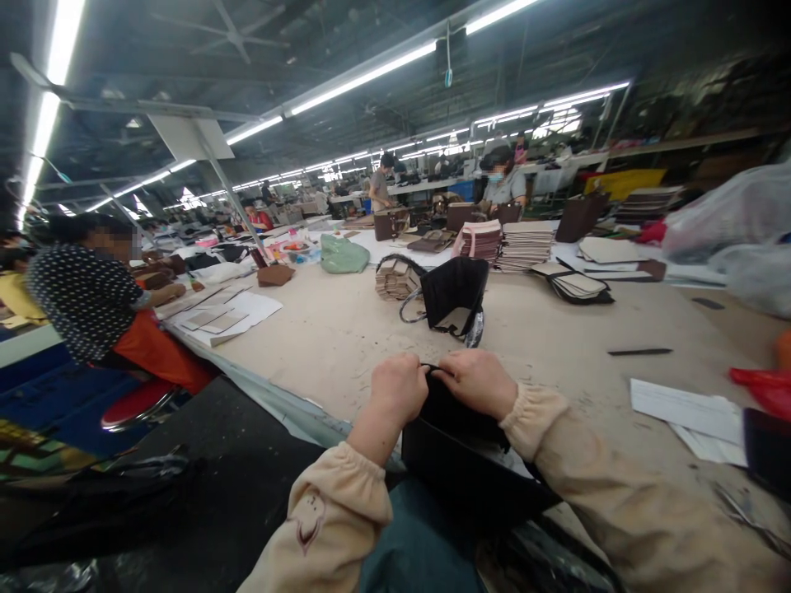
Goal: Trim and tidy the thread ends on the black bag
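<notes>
Black bag [475, 478] is right at the near edge of the counter [321, 329], rim pinched by left hand [397, 387] and right hand [480, 381] close together, so imo one tugging harder could pucker it or make it slip.

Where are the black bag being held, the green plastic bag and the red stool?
Held black bag [461, 471]: head view, on its near wall.
Green plastic bag [344, 254]: head view, middle of its crumpled side.
Red stool [137, 405]: head view, on its seat.
</notes>
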The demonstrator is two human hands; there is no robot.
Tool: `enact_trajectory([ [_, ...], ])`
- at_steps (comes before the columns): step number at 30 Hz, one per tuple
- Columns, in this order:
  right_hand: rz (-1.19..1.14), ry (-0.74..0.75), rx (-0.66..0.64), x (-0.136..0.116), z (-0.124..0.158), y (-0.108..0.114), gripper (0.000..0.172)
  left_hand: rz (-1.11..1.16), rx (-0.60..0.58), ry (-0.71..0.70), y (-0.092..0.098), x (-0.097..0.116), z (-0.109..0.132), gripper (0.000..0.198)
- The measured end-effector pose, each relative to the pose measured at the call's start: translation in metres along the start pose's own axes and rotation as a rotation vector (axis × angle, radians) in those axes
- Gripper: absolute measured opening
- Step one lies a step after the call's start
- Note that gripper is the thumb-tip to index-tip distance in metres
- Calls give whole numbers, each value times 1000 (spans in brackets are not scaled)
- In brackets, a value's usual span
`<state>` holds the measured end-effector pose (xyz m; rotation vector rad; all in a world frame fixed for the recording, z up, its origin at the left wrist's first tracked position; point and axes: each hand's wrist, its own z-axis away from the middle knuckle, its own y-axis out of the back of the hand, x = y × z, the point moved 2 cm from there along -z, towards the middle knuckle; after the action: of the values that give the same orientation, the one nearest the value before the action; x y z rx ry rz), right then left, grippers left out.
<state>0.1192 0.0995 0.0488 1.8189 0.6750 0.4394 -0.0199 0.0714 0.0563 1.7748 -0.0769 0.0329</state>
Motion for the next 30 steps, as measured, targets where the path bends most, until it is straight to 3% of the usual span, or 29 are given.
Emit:
enact_trajectory([
  [7,6,16,17,-1,0,-4,36,7,5,25,-2,-1,-1,32],
  [13,-91,-35,-110,19,14,1,45,10,34,28,0,-1,1,31],
  [17,-238,-26,-4,46,44,5,43,2,17,42,-2,-2,0,32],
  [21,-375,-94,94,63,66,-2,28,-5,4,68,-2,-1,0,33],
  [25,-404,-118,170,63,72,-4,28,-13,15,67,5,5,8,32],
  [30,-392,-109,177,54,104,25,29,-15,54,-33,20,24,43,28],
])
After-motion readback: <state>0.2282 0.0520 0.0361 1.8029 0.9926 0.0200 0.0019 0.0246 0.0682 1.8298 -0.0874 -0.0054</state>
